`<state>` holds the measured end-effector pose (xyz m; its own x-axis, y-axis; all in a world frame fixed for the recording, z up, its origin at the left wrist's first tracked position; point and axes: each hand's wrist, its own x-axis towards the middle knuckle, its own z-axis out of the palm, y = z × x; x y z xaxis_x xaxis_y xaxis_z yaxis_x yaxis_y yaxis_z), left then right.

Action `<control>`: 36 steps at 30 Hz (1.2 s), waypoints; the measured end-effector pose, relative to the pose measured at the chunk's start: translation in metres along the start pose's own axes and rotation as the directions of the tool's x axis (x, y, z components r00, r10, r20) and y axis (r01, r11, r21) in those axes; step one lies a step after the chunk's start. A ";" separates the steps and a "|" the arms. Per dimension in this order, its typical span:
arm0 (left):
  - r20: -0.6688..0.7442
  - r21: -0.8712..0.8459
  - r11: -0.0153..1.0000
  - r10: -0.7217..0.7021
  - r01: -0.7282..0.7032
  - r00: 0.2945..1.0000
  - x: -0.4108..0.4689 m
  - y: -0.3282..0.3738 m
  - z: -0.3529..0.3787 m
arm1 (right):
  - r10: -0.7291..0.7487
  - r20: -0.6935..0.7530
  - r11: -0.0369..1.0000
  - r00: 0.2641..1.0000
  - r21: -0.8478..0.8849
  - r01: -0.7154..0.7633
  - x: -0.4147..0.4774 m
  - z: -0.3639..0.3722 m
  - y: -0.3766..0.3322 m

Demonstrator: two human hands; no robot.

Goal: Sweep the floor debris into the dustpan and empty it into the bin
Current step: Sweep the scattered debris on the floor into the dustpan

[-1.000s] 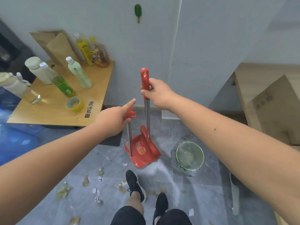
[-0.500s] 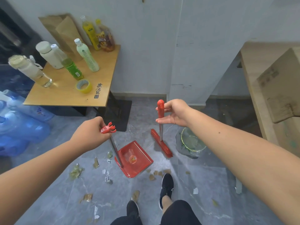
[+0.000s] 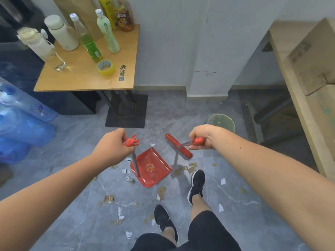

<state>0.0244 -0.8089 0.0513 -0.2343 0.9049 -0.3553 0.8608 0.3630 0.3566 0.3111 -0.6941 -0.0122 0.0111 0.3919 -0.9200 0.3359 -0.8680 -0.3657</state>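
While our left hand (image 3: pixel 112 148) grips the handle of the red dustpan (image 3: pixel 151 167) resting on the grey floor (image 3: pixel 72 178), our right hand (image 3: pixel 204 136) clasps the red broom (image 3: pixel 178 146), its head just beside the pan's far edge. Paper scraps (image 3: pixel 183 168) lie around the pan and our black shoes (image 3: pixel 196 184). The bin (image 3: pixel 221 122) sits beyond our right hand, near a pillar (image 3: pixel 208 51), with a bottle-laden table (image 3: pixel 87 75) to the left.

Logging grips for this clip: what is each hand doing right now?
Left hand: closed on the dustpan handle.
Right hand: closed on the broom handle.
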 end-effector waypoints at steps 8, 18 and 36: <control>0.026 0.017 0.996 0.087 -0.088 0.996 -0.050 -0.009 0.014 | 0.104 0.001 0.991 0.995 -0.081 -0.103 -0.023 0.014 0.093; 0.104 0.125 0.966 0.215 -0.227 0.971 -0.093 0.065 0.060 | 0.124 0.006 0.984 0.992 -0.131 -0.122 -0.060 -0.068 0.191; 0.200 0.133 0.909 0.365 -0.395 0.909 -0.153 0.234 0.173 | 0.105 -0.259 0.962 0.960 0.270 -0.032 -0.057 -0.247 0.356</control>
<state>0.3395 -0.9006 0.0399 0.1919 0.9107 -0.3658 0.9351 -0.0565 0.3499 0.6624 -0.9503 -0.0553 0.2903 0.3641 -0.8850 0.0685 -0.9303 -0.3603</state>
